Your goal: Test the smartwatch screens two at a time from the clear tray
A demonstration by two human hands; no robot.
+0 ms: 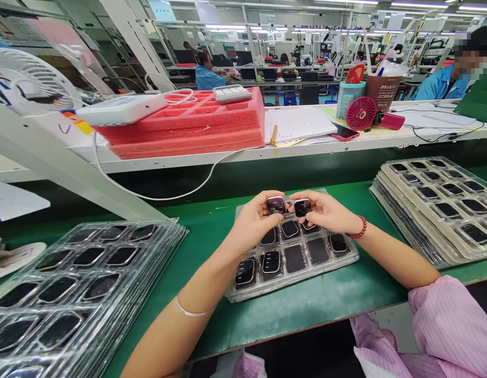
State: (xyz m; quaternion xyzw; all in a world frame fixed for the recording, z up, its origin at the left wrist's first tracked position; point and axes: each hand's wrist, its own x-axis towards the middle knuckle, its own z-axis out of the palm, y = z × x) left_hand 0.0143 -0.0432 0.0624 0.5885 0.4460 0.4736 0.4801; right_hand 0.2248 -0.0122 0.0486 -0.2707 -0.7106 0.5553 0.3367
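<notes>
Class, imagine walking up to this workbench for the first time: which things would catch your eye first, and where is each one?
At the centre, the left hand and right hand each hold a small dark-screened watch body above a clear plastic compartment tray on the green bench mat. Behind, on the raised shelf, lies a stack of bright red foam trays; a round red mini fan stands to its right.

Both forearms converge toward 12 o'clock; left hand [253, 220] and right hand [325, 212] side by side, each grip pinched shut, fingers curled.
</notes>
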